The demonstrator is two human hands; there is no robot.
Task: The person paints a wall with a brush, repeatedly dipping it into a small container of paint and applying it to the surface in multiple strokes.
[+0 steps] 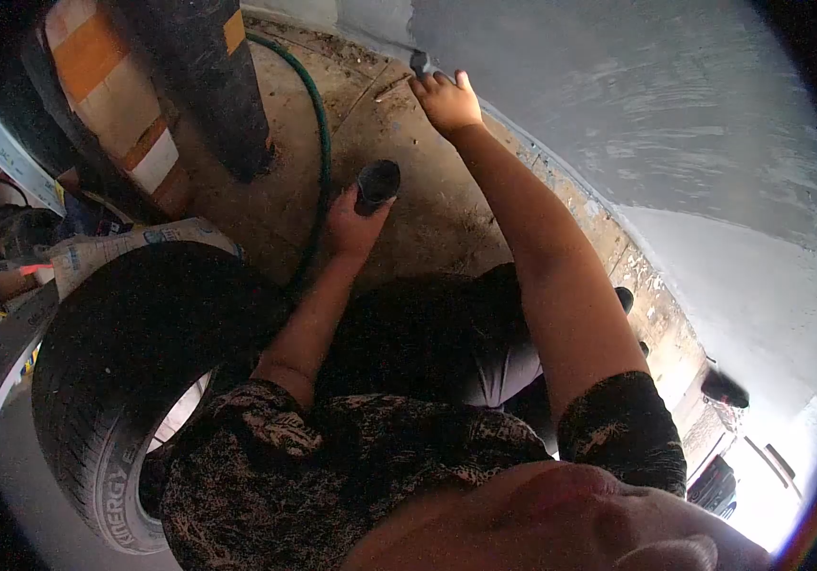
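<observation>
My left hand (356,225) is wrapped around a dark cup (378,187), its round mouth facing up toward me. What the cup holds is too dark to make out. Stretched far forward, my right hand (448,101) is closed beside the foot of the grey wall (561,86). A small dark tool (419,63) sticks out past its fingers, and it looks like a paintbrush; most of it is hidden by the hand. The wall carries darker grey, streaky paint over its upper part in view, with a paler grey patch nearer to me.
A large black tire (132,352) stands close on my left, a sack (147,247) behind it. Ahead on the left are a tall dark board (209,90) and a striped panel (109,86). A green hose (321,133) runs across the stained floor (428,224).
</observation>
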